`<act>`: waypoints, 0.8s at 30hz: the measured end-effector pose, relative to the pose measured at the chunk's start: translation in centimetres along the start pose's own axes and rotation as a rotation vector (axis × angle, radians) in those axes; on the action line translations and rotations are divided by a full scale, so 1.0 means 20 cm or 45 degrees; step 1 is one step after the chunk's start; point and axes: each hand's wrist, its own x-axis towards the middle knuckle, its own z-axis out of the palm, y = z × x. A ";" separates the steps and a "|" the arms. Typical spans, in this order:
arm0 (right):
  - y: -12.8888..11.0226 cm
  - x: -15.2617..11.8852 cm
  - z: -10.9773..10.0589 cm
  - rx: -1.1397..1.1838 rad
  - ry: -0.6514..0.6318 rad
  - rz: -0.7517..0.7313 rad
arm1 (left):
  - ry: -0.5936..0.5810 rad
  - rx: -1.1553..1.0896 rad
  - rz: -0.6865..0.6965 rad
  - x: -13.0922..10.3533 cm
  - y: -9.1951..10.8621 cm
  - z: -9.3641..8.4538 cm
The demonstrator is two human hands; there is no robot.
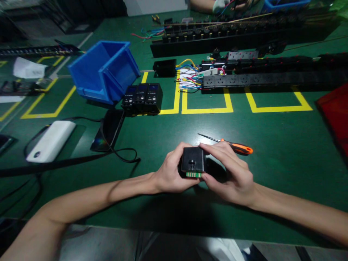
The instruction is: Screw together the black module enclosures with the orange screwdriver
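Between my two hands is a black box-shaped module with a small slotted tab on its face and a green connector along its lower edge. My left hand wraps round its left side and underside. On the opposite side, my right hand touches it with the fingertips at the top corner and the thumb at the lower corner. Just beyond the right hand lies a screwdriver with an orange and black handle. Several similar black modules stand in a row farther off to the left.
A blue bin stands at the back left, near a dark phone, a white power bank and loose cables. Long black socket strips with coloured wires stretch across the back right. Another person's gloved hand shows at the far edge.
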 end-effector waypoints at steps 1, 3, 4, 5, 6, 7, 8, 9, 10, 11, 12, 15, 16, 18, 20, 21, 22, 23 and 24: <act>0.00 0.00 0.00 -0.009 -0.002 0.004 | 0.008 0.017 -0.009 0.00 0.00 0.00; 0.01 -0.01 0.00 -0.005 0.006 0.016 | 0.031 0.041 -0.023 0.00 0.00 0.00; 0.02 -0.01 0.01 0.007 0.013 0.024 | 0.037 0.052 -0.021 0.00 -0.01 0.00; 0.03 -0.01 0.01 0.025 0.017 0.029 | 0.039 0.067 -0.016 0.00 -0.01 0.00; 0.03 -0.01 0.01 0.046 0.019 0.035 | 0.038 0.084 -0.005 0.01 -0.01 0.00; 0.04 0.00 0.01 0.068 0.018 0.041 | 0.033 0.102 0.006 0.01 -0.02 0.00; 0.05 0.00 0.01 0.088 0.017 0.042 | 0.024 0.118 0.026 0.01 -0.02 -0.01; 0.06 0.00 0.00 0.103 0.017 0.037 | 0.013 0.128 0.052 0.01 -0.03 -0.02; 0.06 0.01 0.00 0.114 0.017 0.029 | -0.002 0.125 0.082 0.01 -0.03 -0.02; 0.07 0.01 -0.01 0.122 0.021 0.023 | -0.021 0.109 0.109 0.01 -0.03 -0.03; 0.08 0.01 -0.02 0.126 0.029 0.020 | -0.041 0.082 0.133 0.01 -0.04 -0.04; 0.10 0.02 -0.04 0.121 0.031 0.024 | -0.053 0.004 0.158 0.01 -0.05 -0.06; 0.10 0.02 -0.04 0.117 0.023 0.022 | -0.043 0.000 0.160 0.01 -0.05 -0.06; 0.09 0.03 -0.05 0.105 0.007 -0.001 | -0.032 0.024 0.170 0.01 -0.05 -0.06; 0.08 0.04 -0.05 0.089 0.009 -0.023 | -0.035 0.059 0.193 0.01 -0.04 -0.06; 0.07 0.05 -0.06 0.078 0.017 -0.033 | -0.037 0.076 0.210 0.01 -0.03 -0.06; 0.06 0.06 -0.06 0.069 0.025 -0.038 | -0.035 0.095 0.230 0.01 -0.02 -0.06; 0.05 0.06 -0.06 0.064 0.033 -0.033 | -0.030 0.122 0.258 0.02 -0.01 -0.06; 0.05 0.06 -0.06 0.071 0.040 -0.019 | -0.022 0.161 0.296 0.02 0.01 -0.07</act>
